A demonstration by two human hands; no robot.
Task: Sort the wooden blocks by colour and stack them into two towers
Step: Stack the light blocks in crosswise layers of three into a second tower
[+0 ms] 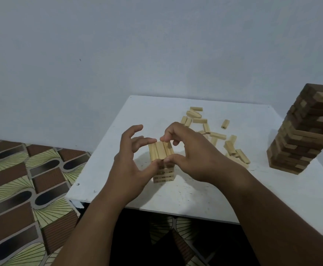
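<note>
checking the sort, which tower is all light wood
The short tower between both hands; the tall tower at the right mixes dark and light blocks.

I see two bare forearms entering from the lower edge, no sleeves in view. Left grip [131, 162] and right grip [191, 150]: no gloves, rings, watch or bands that I can make out. Short fingernails, unpainted as far as visible.
</note>
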